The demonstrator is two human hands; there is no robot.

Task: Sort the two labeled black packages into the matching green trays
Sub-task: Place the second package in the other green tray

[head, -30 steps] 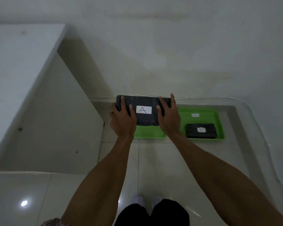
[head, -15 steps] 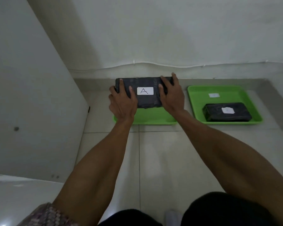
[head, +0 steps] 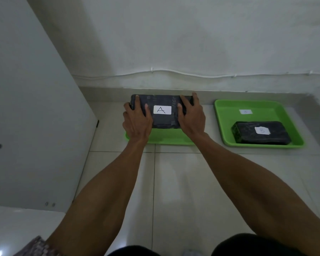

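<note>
Both hands, left hand [head: 137, 122] and right hand [head: 191, 118], are clamping the ends of the A package [head: 162, 111] at frame centre over the left green tray [head: 166, 138], second package [head: 260, 133] sitting in the right green tray [head: 227, 115] mid-right, so placing looks underway; next is probably lowering flat and letting go.

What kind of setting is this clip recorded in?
Most likely a bare indoor room corner, used as a makeshift sorting spot on the floor. Pale glossy floor tiles meet a plain white wall with a thin cable clipped along it, and two green trays sit directly on the floor.
</note>
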